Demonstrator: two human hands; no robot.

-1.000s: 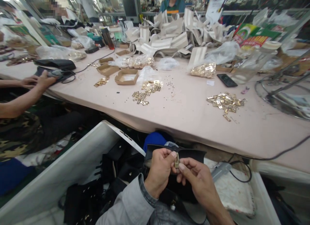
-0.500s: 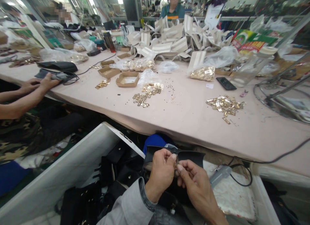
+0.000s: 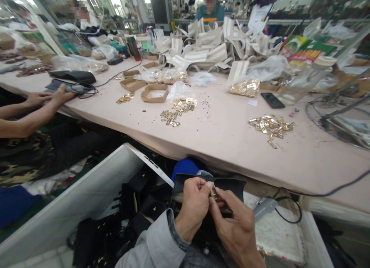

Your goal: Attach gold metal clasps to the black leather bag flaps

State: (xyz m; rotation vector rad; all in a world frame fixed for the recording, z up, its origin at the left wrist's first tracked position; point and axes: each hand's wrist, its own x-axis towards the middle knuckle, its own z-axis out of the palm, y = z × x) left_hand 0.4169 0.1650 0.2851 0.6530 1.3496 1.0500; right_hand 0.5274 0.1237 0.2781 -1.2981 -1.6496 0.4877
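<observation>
Below the table edge, my left hand and my right hand meet over a black leather piece. Both pinch a small gold metal clasp held between their fingertips against that piece. My left arm wears a grey sleeve. A pile of gold clasps lies on the pink table to the right, and another pile of clasps lies near the middle.
A white bin at lower left holds black leather parts. A seated person's hands rest on a tool at the left. Small cardboard trays, a phone, striped bags, and a cable are around.
My right hand has shifted slightly left and turned, fingers now over the clasp against the leather piece; the clasp stays pinched between both hands.
</observation>
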